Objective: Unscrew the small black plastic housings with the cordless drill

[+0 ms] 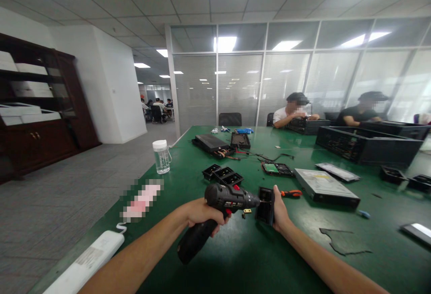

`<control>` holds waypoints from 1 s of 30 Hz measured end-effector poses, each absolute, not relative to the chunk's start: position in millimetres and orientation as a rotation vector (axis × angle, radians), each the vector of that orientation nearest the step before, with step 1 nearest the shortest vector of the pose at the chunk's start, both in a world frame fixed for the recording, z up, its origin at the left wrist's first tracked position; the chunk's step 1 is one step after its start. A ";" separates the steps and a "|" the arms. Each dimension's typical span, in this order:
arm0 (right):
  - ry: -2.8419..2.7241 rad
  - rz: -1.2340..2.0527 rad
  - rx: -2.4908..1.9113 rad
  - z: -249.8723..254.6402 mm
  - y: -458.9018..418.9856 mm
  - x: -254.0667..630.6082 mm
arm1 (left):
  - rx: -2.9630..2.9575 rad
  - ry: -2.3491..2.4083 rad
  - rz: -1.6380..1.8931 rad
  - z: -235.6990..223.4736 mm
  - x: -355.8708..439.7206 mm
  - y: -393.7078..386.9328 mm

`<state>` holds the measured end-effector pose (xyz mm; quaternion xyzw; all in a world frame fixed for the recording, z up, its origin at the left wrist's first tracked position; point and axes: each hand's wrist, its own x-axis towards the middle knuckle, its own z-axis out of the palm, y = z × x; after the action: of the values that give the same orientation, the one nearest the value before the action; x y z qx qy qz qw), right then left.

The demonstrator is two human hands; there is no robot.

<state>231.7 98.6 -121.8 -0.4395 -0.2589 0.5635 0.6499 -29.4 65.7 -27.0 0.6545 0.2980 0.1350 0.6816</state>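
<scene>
Above the green table (242,258), the drill (232,197) is gripped by the left hand (207,215), its bit aimed at the black tray (265,206) clasped by the right hand (280,208). Behind that hand, the screwdriver (292,193) is partly hidden. Beyond the drill, black bins (222,175) are grouped; the bottle (162,157) is stood to their left, the silver drive (326,187) laid at right.

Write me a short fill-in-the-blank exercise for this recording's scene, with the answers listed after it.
1. The left hand grips a black power ____.
2. The right hand holds a small black tray upright against the drill's ____.
3. The clear bottle has a ____ lid.
4. The tabletop is ____.

Missing words: drill; tip; white; green.
</scene>
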 end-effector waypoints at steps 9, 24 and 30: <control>-0.587 1.285 -1.021 -122.1 98.4 231.2 | 1.443 0.650 0.304 -26.7 -29.2 65.8; -0.552 1.270 -1.027 -117.8 99.4 230.4 | 1.395 0.624 0.301 -28.7 -29.2 68.7; -0.574 1.274 -1.023 -117.9 98.6 230.0 | 1.379 0.652 0.297 -26.6 -29.1 69.1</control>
<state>230.0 98.6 -117.9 -0.4500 -0.2524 0.5602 0.6480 -29.1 69.1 -26.6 0.6223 0.2940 0.1338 0.7130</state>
